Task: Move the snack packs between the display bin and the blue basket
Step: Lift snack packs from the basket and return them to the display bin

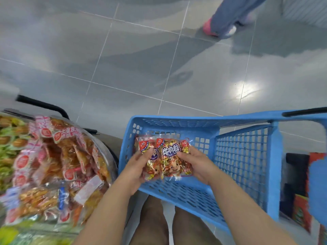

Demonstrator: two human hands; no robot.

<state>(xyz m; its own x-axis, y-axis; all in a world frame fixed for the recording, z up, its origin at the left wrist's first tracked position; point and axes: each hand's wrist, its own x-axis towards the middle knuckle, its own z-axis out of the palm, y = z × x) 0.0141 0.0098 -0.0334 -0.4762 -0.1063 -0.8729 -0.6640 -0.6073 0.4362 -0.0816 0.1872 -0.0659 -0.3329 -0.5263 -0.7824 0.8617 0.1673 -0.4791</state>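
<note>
Grey glossy tile floor (123, 68) fills the top half, w/ pale grout lines and lamp glare (245, 89) at right. Below it, blue basket (244, 156) at bottom right, mesh walls. Display bin (108, 149) at left, round rim, heaped w/ red-orange bags. Snack packs (169, 160) are held over the basket's near-left part. Left hand (136, 170) & right hand (196, 165) each curl round one side, thumbs on top. Someone's leg (228, 16) far top right, pink shoe.
</note>
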